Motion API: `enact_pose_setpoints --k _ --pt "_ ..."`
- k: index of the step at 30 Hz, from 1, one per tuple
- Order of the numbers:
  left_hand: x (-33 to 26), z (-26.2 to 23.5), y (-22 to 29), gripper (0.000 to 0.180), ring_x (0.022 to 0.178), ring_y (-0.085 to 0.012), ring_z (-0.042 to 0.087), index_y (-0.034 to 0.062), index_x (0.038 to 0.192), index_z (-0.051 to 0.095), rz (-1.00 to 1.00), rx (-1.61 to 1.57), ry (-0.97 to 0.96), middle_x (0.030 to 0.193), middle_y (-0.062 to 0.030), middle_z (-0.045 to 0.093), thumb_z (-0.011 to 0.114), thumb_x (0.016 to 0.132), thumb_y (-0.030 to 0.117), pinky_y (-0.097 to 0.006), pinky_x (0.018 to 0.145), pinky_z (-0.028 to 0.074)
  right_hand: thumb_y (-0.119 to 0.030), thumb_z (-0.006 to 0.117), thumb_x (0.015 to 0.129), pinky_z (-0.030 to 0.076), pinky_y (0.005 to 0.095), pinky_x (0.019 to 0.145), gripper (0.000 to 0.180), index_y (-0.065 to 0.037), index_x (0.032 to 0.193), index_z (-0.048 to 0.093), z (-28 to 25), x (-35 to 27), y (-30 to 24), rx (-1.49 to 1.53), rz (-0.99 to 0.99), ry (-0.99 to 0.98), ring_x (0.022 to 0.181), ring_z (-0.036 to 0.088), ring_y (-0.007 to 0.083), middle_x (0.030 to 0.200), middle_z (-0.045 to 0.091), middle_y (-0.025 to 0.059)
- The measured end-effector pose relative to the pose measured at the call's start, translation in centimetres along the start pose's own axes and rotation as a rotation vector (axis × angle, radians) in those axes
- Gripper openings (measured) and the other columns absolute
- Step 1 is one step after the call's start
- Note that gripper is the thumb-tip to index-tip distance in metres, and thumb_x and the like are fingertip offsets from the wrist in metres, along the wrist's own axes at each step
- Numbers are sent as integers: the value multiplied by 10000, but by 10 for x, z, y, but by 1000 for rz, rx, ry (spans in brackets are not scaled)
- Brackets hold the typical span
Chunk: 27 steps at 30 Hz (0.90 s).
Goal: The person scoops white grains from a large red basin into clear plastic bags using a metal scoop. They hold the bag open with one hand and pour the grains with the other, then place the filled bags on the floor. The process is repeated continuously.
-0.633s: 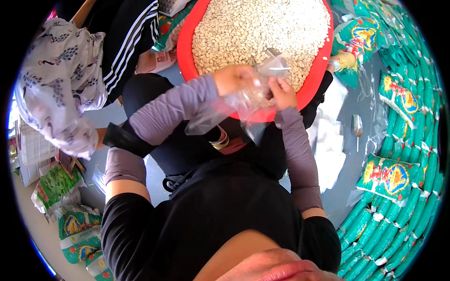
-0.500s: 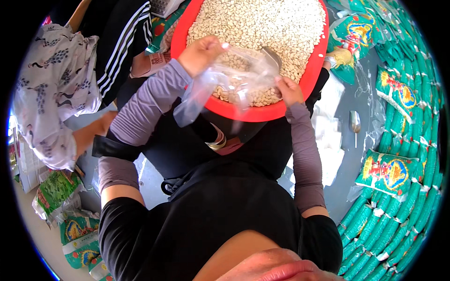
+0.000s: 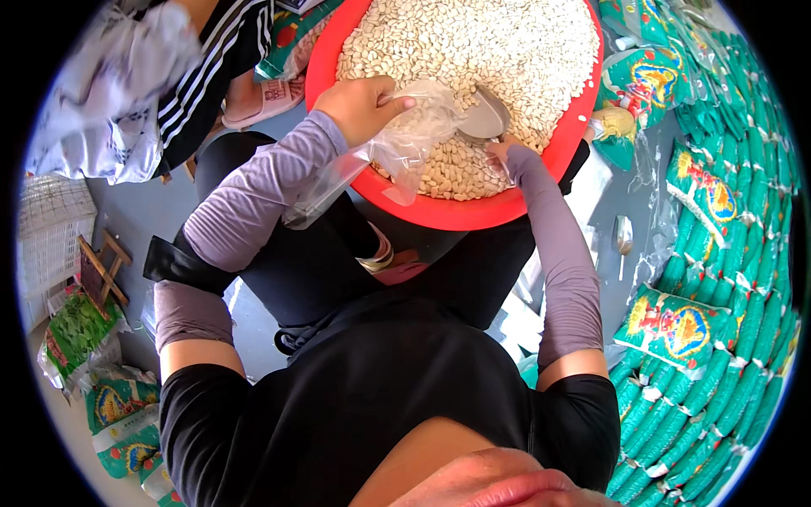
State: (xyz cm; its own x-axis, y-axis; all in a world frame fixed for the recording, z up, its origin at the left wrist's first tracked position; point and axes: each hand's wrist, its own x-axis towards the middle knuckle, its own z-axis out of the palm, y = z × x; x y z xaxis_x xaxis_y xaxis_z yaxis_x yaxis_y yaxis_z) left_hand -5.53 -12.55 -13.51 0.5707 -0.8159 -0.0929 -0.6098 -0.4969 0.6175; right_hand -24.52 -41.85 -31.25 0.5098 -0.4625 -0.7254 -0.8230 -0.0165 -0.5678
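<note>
A large red tub (image 3: 328,52) full of pale, flat seeds (image 3: 473,42) stands before me. My left hand (image 3: 359,110) is closed on a clear plastic bag (image 3: 422,114) over the tub's near left side. The bag's loose end hangs down over the red rim. Half sunk in the seeds lies a metal scoop (image 3: 485,116). At its handle end, inside the near right rim, my right hand (image 3: 504,150) has its fingers closed. Most of the handle is hidden by that hand.
Stacked green packets (image 3: 726,338) line the right side, with a small scoop (image 3: 623,235) on the floor beside them. At left are another person's patterned clothing (image 3: 127,110), a wooden folding stool (image 3: 104,269), a white basket (image 3: 55,228) and more green packets (image 3: 122,414).
My right hand has let go of the bag and closed at the scoop's handle. The bag now hangs from my left hand alone. The person at left has moved up and away, uncovering the stool.
</note>
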Motion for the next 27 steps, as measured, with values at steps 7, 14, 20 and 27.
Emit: enact_pose_setpoints --k 7,14,20,27 --pt "9 6 -5 443 621 -258 577 21 783 616 -85 -155 -12 667 -138 595 460 900 419 -351 636 468 -335 605 828 403 279 415 339 -1 823 548 51 60 -43 180 90 -35 498 501 144 659 542 69" --pt "40 32 -20 425 867 -353 583 63 876 629 -123 26 -65 873 -183 627 380 918 404 -420 800 441 -479 524 825 351 272 374 478 -17 706 548 36 198 32 337 -379 478 424 464 141 575 504 64" --pt "36 32 -43 409 872 -346 592 87 922 639 -179 72 4 919 -178 629 385 906 407 -419 800 451 -410 532 825 330 272 345 378 -49 712 533 14 30 -62 447 -349 391 407 452 135 558 508 47" --pt "34 38 -32 429 892 -323 602 105 946 643 -212 178 75 946 -152 637 357 907 421 -421 784 471 -399 544 842 301 257 304 331 -75 820 480 -62 -92 -84 266 -259 176 358 398 96 564 477 13"
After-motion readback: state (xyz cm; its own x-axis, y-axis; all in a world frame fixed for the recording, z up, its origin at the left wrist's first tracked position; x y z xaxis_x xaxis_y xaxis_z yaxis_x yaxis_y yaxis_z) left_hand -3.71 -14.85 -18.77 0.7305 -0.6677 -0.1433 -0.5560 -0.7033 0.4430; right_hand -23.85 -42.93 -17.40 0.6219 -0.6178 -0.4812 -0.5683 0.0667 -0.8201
